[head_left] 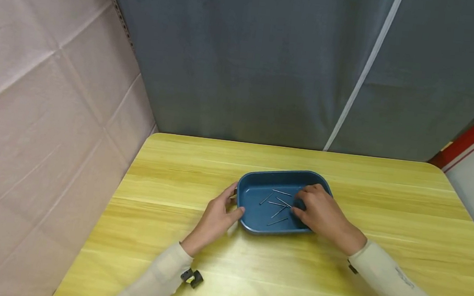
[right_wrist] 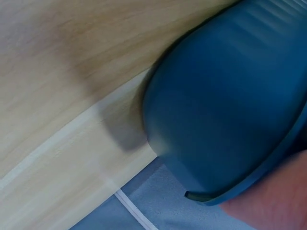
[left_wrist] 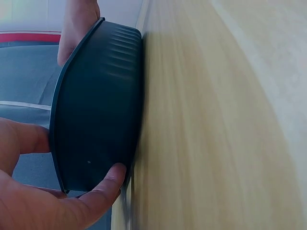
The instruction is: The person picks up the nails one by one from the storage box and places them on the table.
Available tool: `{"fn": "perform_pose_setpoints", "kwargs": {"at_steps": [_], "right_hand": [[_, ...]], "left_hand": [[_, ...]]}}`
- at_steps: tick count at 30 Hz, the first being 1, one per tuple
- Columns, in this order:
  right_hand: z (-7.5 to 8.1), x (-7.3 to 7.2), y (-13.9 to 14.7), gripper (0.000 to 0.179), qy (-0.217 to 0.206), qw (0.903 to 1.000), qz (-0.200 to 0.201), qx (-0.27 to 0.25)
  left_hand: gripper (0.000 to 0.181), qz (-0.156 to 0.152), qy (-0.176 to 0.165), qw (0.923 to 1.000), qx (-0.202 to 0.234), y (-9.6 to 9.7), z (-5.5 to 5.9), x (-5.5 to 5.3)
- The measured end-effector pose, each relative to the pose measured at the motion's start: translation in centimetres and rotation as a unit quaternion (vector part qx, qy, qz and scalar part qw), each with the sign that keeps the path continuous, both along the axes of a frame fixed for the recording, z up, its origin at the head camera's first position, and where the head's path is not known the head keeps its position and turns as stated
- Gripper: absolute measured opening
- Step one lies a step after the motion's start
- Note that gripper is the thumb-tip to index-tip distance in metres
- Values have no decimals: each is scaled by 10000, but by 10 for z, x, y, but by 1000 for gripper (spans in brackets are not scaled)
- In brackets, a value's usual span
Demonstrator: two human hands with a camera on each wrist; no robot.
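Observation:
A blue rectangular tray (head_left: 254,216) sits on the table with several thin metal nails (head_left: 278,222) lying loose on its floor. My left hand (head_left: 217,217) holds the tray's left end, the thumb at the rim and other fingers against the outer wall, as the left wrist view shows. Over the tray's right end, my right hand (head_left: 321,214) reaches inside with bent fingers, close to the nails. Whether it pinches a nail is hidden. In the right wrist view, the tray's outer wall (right_wrist: 216,105) covers most of that hand (right_wrist: 278,196).
The wooden table (head_left: 190,177) extends around the tray on all sides. Behind its far edge hangs a grey curtain (head_left: 245,71) with a white strip. A pale sheet (head_left: 48,123) covers the left side. Small black pieces (head_left: 192,277) are at the left sleeve cuff.

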State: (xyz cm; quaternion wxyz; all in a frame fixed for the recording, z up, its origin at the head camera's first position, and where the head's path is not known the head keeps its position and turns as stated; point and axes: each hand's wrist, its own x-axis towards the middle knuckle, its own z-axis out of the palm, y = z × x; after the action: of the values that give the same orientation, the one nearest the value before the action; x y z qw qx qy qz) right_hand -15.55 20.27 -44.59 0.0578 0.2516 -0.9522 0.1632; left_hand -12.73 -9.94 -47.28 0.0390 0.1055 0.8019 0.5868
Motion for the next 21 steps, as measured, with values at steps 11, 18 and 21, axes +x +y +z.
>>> {"fn": "perform_pose_setpoints", "kwargs": {"at_steps": [11,18,21], "right_hand": [[-3,-6,0,18,-198,9997,111,23],[-2,-7,-2,16,-236,9997,58,34],[-2,-8,-3,14,-209,9998,59,25]], "left_hand": [[75,170,-15,9999,20,4,1,4],[75,345,-7,9994,53,11,1,7],[76,306,-32,9991,294,14,-1,8]]}}
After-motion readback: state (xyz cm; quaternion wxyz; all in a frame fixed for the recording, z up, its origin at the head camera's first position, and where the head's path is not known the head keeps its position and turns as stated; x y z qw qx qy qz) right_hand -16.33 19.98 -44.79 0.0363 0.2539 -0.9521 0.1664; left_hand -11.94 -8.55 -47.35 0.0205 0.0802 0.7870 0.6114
